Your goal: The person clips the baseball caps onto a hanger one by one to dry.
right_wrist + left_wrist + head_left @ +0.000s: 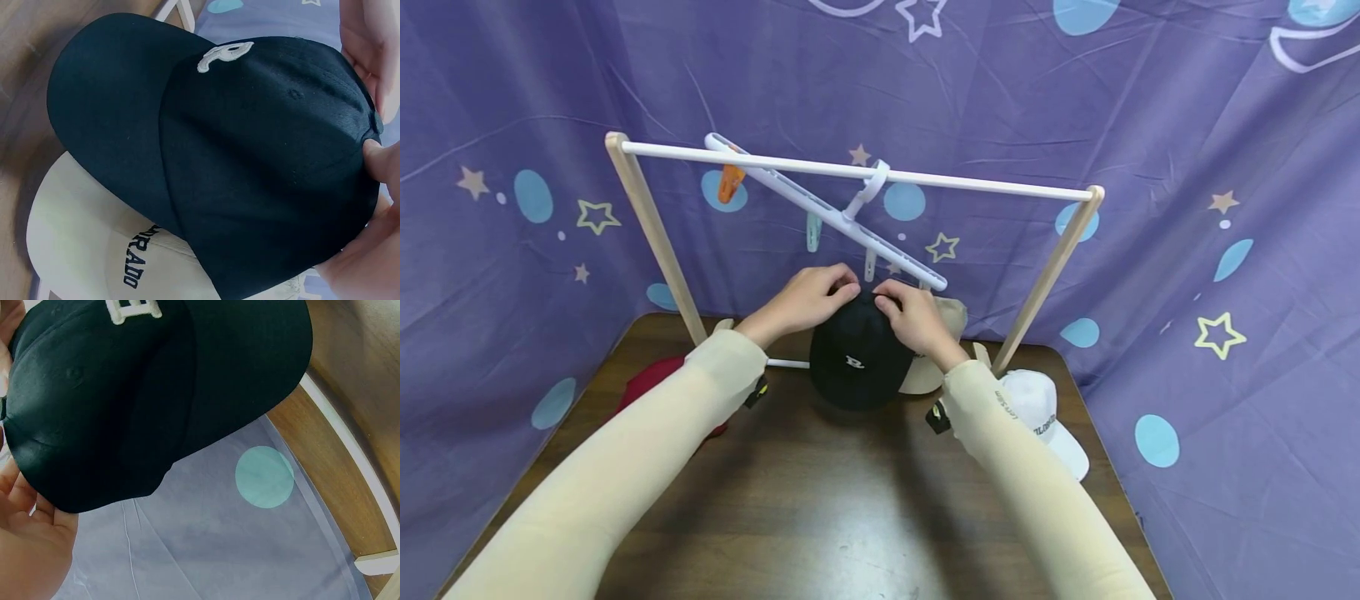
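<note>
A black baseball cap with a small white emblem hangs brim-down between both hands, under the clip hanger. My left hand pinches the upper left of its crown; in the left wrist view its fingers curl behind the cap's edge. The right hand grips the crown from the other side, thumb on top and fingers beneath in the right wrist view. Just above the fingertips hangs a pale grey clip. Partly hidden behind the black cap is a beige cap with dark lettering, below the hanger's right end.
The hanger tilts down to the right on a white rod between wooden posts. An orange clip and a teal clip hang from it. A red cap lies at left on the wooden table, a white cap at right.
</note>
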The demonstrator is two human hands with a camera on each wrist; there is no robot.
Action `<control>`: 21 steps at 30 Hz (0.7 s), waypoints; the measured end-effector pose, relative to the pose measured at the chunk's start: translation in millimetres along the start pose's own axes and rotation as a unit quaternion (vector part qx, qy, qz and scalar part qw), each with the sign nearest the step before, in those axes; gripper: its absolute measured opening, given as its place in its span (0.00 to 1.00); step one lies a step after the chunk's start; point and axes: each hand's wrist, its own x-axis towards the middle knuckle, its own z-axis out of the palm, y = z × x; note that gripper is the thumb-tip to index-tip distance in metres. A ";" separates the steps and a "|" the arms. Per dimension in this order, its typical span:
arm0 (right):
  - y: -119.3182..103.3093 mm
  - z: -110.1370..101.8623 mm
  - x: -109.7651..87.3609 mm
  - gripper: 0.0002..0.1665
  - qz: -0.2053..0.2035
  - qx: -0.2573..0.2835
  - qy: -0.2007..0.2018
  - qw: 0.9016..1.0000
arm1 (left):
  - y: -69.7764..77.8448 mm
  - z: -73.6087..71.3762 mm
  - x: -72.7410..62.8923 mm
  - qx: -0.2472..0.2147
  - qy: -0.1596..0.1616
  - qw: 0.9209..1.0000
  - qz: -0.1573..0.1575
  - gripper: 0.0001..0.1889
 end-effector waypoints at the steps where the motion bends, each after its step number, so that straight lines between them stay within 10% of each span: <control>1: 0.2 0.2 -0.1 0.10 -0.004 -0.001 0.002 1.000 | -0.2 0.2 1.0 -0.003 -0.002 1.000 -0.004 0.15; 21: 3.3 -0.4 -0.6 0.09 -0.056 0.005 0.009 0.998 | 4.7 -7.2 17.2 -0.070 0.001 0.997 -0.045 0.32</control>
